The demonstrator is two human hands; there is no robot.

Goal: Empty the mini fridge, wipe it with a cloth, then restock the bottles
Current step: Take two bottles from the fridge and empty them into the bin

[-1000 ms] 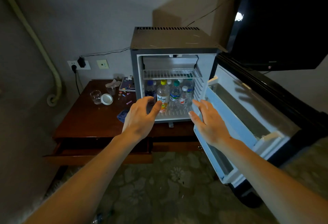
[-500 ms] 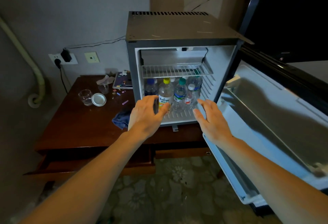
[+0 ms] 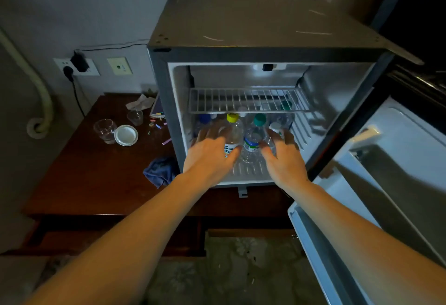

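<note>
Left hand (image 3: 210, 157) and right hand (image 3: 284, 161) at mini fridge (image 3: 253, 22) floor's front edge, fingers (image 3: 287, 138) spread, gripping nothing, by the bottles (image 3: 252, 140).

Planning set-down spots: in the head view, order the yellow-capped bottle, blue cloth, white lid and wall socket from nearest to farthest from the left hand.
1. Yellow-capped bottle, inside fridge, at the left hand.
2. Blue cloth, table beside fridge.
3. White lid, farther left.
4. Wall socket, back wall.
</note>
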